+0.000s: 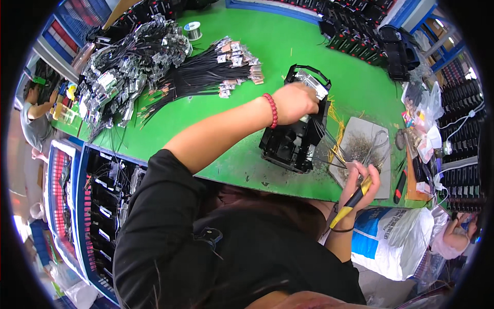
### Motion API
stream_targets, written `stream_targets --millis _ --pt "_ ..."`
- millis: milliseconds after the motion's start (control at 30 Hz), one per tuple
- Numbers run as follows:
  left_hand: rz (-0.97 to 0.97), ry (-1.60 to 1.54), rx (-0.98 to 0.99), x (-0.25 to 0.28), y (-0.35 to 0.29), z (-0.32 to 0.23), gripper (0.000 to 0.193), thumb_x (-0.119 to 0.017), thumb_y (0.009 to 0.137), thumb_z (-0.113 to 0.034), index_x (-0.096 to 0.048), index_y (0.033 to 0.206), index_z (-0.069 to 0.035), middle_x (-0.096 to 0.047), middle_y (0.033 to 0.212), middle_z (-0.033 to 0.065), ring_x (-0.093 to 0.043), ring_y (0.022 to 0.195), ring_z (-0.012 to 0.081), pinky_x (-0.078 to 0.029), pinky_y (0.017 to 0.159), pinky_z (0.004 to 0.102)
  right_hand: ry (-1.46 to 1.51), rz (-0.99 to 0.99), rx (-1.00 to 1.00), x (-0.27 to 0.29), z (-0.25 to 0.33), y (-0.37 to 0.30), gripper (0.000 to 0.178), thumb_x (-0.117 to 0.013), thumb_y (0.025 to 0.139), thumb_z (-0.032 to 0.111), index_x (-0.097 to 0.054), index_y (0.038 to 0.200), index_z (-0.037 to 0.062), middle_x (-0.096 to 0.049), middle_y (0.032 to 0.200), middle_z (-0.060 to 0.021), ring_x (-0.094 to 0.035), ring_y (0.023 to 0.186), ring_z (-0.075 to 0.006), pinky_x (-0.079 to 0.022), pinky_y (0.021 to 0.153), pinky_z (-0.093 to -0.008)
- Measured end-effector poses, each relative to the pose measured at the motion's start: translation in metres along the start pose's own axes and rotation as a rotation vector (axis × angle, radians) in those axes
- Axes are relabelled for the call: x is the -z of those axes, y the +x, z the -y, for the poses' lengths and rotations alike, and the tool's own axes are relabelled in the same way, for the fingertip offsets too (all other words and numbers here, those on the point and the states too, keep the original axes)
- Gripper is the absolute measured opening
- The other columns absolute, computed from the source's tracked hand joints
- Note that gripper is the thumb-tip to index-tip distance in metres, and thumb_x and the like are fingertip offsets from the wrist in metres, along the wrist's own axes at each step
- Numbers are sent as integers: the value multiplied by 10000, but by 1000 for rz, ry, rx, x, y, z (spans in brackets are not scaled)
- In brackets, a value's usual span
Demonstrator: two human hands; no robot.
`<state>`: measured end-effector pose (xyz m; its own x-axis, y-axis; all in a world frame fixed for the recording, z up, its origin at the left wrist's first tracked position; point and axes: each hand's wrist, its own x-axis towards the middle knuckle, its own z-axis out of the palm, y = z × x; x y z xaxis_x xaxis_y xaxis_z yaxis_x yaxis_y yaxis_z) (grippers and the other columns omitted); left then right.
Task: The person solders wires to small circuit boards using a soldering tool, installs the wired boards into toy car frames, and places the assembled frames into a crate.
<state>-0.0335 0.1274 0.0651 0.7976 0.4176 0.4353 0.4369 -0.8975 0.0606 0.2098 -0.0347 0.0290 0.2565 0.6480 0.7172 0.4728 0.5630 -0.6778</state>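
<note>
Reaching: left hand [294,103] stretching forward from lower left, forearm crossing the green table [288,56], red bead bracelet [271,110] circling the wrist.
Gripping: left fingers curled shut over the top of the black housing [293,139], beside its pale part [312,83].
Lying: housing resting on the table right of centre, thin wires [332,144] trailing from its right side toward the grey pad [368,149].
Holding: right hand [363,183] raised at the table's near edge, fingers wrapped around a yellow-and-black tool [350,202], tip pointing up toward the wires, black band at the wrist.
Waiting: black cable bundles [206,72] fanning out well left of the housing; solder spool [193,30] standing beyond them.
Sitting: another person [36,116] bending over work at far left.
</note>
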Motion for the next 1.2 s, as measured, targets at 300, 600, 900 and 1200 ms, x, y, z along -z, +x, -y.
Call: stream_targets --millis 300,600,900,1200 --pt "209 -229 860 7 -17 -5 440 -564 796 -467 -746 886 -77 -705 875 171 -675 866 339 -526 762 460 -108 530 20 -55 26 -5 339 -696 840 11 -614 1168 38 -674 834 -71 -618 711 -164 -518 703 -292" --pt "97 -339 980 17 -56 -5 354 -553 782 -277 -721 968 -27 -693 997 197 -660 971 343 -526 825 442 97 282 257 -46 28 -11 324 -508 989 155 -438 1182 -95 -679 1024 -240 -664 923 -287 -493 883 -354" --pt "238 299 1236 271 -334 -147 344 -594 882 -274 -615 1142 -48 -671 954 192 -650 912 354 -519 810 430 121 588 -9 -51 17 -34 304 -537 967 67 -440 1217 -76 -662 1096 -233 -644 957 -257 -513 835 -328" --pt "1107 783 1589 295 -607 -202 187 -595 837 -138 -716 979 -146 -688 940 98 -643 972 287 -524 825 410 120 669 -124 -84 41 -50 302 -526 978 99 -449 1216 -71 -645 1121 -240 -634 996 -271 -501 876 -352"
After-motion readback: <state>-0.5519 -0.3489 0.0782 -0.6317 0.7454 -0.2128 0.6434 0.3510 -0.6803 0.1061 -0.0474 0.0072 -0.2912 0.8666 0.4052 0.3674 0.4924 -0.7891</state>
